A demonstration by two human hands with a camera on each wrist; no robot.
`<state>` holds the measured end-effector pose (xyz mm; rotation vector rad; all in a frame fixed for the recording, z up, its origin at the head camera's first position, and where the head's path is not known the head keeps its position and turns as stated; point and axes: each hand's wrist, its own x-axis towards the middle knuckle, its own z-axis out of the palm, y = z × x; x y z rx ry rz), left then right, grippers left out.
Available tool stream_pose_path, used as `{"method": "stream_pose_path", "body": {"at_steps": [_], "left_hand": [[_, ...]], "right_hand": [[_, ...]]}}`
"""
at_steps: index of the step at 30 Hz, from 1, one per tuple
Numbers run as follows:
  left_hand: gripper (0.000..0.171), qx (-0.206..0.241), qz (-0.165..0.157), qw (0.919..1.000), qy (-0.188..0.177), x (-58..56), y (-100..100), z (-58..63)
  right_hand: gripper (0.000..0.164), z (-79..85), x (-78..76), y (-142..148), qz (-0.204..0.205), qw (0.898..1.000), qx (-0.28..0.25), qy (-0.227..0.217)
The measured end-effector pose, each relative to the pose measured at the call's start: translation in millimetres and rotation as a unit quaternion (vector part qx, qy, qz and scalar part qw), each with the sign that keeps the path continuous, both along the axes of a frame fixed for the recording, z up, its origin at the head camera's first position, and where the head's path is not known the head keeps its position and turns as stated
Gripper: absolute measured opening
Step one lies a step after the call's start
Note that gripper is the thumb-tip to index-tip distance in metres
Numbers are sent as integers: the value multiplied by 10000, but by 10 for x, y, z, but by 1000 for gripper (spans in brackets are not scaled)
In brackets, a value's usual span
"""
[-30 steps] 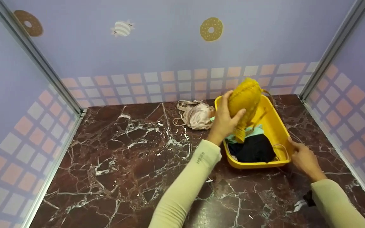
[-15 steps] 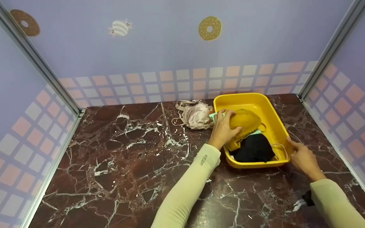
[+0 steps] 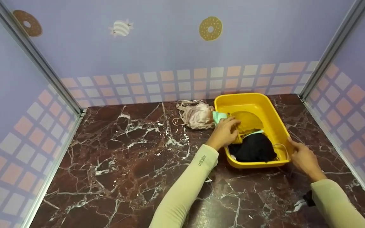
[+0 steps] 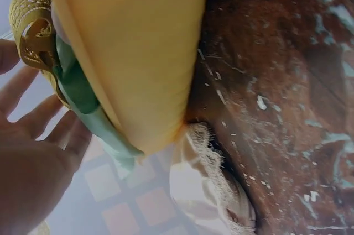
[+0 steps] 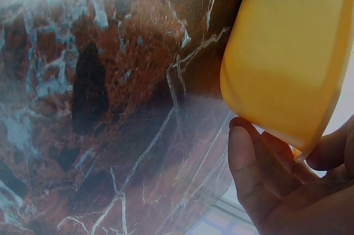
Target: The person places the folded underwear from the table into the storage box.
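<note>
A yellow basin (image 3: 276, 122) stands at the back right with underwear in it. A mustard-yellow lace bra (image 3: 249, 119) lies inside, behind a black bra (image 3: 255, 148). Mint-green fabric (image 3: 219, 117) hangs over the left rim. My left hand (image 3: 223, 133) is at that rim, its fingers loosely bent over the yellow bra's band. In the left wrist view, the fingers lie spread beside the lace band (image 4: 33, 22) and the green cloth. My right hand (image 3: 304, 158) grips the basin's right rim near the front corner, with the thumb on the rim and fingers against the outer wall (image 5: 282, 63).
A pale pink satin bra (image 3: 199, 115) lies on the dark red marbled surface (image 3: 131, 164), just left of the basin. Patterned purple panels (image 3: 157, 47) enclose the back and both sides. A small black object (image 3: 309, 198) lies by the right sleeve.
The left hand has lowered the yellow bra from above the basin into it, and the fingers have come away from its cup toward the left rim. The right hand stays on the rim.
</note>
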<state>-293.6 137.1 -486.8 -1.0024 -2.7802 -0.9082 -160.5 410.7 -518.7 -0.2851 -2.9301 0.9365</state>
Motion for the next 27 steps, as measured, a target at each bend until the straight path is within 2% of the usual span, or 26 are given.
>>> {"method": "stream_pose_path", "body": {"at_steps": [2,6,10,12,16,19,22,25,27], "left_hand": [[41,250,39,9997,17,-28,-40,-17],[40,669,405,9963,358,-104,-142,-47],[37,796,893,9913,543,-184,-296,-91],[37,720,1108,9901,483,-223,-388,-122],[38,287,1442,9877,532,-298,-582,-218],[40,-125,1576,9867,379,-320,-712,-304],[40,-518,1593,9859,-50,-315,-823,-373],[41,-942,1600,9814,-496,-301,-905,-417],[43,-1215,1612,9773,-644,-296,-945,-433]], "right_hand": [[58,0,0,-5,-7,10000,37,0],[57,6,9,-9,-41,10000,74,-1],[56,12,22,-2,-45,10000,48,-36],[56,18,25,3,-35,10000,49,-41],[56,23,28,17,-15,10000,60,2],[56,19,28,18,-7,10000,83,34],[56,14,20,9,1,10000,81,30],[57,10,11,-4,17,10000,52,23],[56,10,7,-15,24,10000,34,16]]}}
